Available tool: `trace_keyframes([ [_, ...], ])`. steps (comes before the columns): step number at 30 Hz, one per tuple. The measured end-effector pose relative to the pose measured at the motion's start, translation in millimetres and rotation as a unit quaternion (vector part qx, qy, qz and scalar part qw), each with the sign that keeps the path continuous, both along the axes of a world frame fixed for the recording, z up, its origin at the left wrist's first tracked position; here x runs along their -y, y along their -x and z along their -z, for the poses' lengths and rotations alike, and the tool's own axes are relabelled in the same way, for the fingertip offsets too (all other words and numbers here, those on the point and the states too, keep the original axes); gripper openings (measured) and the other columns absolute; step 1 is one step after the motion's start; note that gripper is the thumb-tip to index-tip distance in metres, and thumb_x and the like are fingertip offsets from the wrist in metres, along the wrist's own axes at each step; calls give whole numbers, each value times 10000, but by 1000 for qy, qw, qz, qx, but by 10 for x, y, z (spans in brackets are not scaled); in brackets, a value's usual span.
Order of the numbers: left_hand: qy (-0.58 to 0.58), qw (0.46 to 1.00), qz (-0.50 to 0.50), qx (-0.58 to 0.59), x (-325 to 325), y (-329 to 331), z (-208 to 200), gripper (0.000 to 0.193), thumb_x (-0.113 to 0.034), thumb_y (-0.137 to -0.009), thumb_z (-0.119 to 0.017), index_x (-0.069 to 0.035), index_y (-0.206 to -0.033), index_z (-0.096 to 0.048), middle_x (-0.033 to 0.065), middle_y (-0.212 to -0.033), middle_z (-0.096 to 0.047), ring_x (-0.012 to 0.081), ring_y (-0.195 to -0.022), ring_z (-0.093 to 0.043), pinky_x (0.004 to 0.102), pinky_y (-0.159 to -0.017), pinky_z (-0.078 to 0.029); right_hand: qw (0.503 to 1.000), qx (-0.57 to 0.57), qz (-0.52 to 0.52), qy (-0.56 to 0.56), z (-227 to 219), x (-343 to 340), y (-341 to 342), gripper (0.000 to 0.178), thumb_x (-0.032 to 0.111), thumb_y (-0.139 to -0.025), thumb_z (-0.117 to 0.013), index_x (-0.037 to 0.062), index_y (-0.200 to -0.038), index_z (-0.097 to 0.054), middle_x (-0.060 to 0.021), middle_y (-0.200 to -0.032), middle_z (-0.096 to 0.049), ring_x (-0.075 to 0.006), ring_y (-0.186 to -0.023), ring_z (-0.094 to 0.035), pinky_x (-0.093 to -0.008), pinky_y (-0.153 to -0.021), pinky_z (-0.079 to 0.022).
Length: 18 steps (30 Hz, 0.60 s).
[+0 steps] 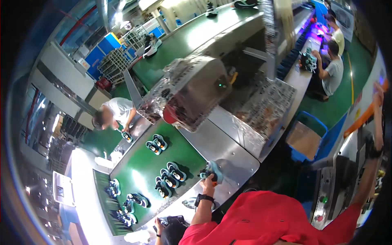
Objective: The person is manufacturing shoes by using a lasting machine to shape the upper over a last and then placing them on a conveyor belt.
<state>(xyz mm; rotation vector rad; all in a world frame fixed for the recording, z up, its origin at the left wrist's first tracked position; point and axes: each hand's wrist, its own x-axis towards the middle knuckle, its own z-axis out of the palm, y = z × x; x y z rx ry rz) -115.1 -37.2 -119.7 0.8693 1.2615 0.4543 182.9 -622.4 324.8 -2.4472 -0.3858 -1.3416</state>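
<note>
My left hand (pixel 208 186), with a black watch on the wrist, is closed around a sneaker (pixel 214 171) with a pale blue sole and dark upper. It holds the shoe over the bare metal edge (pixel 234 161) beside the green conveyor belt. Far off to the right, my right arm reaches up, and my right hand (pixel 378 93) is wrapped at the upper end of an orange bar (pixel 360 121). Its fingers are small and partly blurred there. Several dark and white sneakers (pixel 168 178) stand on the green belt (pixel 141 167) left of my left hand.
A foil-wrapped machine (pixel 196 92) spans the belt ahead. Another person's hand (pixel 157 225) is beside a shoe at the lower edge. A worker in white (pixel 119 109) handles a shoe across the belt; others sit at the right line. A blue-framed cart (pixel 306 136) stands right.
</note>
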Motion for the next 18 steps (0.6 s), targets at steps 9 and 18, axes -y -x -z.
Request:
trace_keyframes([
  [9,-334,934,-62,-114,-1632,160,841,642,-89,-776,-688,75,-1318,-387,202,-1157,-564,307,-1030,-567,369,-942,-446,818,212,-355,401,-1378,-5411,-884,371,111,-772,-644,6,-1123,-587,-216,-1027,-592,-311,-948,-591,-418,-872,-488],
  [18,-273,877,-81,-387,-1813,-45,849,718,-267,-814,-709,-68,-1408,-360,235,-1265,-547,450,-1061,-586,492,-879,-484,771,143,-373,497,-764,-8869,-1296,408,177,-687,-695,21,-1048,-589,-180,-1063,-599,-357,-1030,-548,-462,-913,-442],
])
